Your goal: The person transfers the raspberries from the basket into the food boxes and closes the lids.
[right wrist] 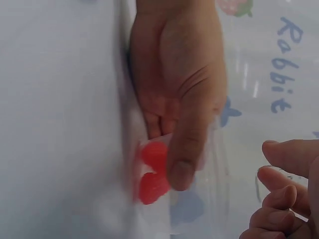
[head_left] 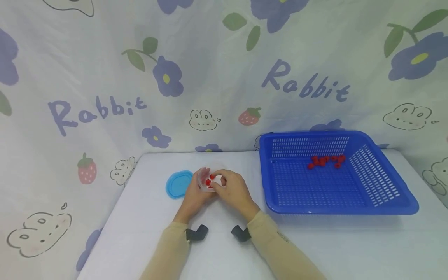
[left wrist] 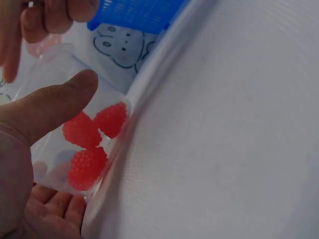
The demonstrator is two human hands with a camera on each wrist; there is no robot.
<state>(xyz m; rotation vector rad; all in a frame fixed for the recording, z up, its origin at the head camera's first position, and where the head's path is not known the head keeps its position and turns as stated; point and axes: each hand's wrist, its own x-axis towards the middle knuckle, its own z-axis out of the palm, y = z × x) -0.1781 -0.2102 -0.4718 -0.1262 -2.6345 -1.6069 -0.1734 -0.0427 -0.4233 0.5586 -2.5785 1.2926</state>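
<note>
My left hand [head_left: 195,197] grips a clear plastic container [left wrist: 110,93], its thumb lying along the wall and its fingers behind. Red raspberries [left wrist: 87,169] show through the wall at the container's bottom. Tilted, the container has its open mouth turned toward my right hand [head_left: 235,190]. In the head view, the right thumb and forefinger overlap the mouth. The right wrist view has those fingers [right wrist: 286,157] apart from the container, loosely bent, with nothing between them. Just left of the left hand, a light-blue lid [head_left: 177,184] lies on the table.
A large blue plastic basket [head_left: 339,210] stands on the right side of the white-covered table [head_left: 224,256]. Several more red raspberries [head_left: 322,161] are gathered near its back wall. Behind the table hangs a printed curtain [head_left: 210,77] with flowers and rabbits.
</note>
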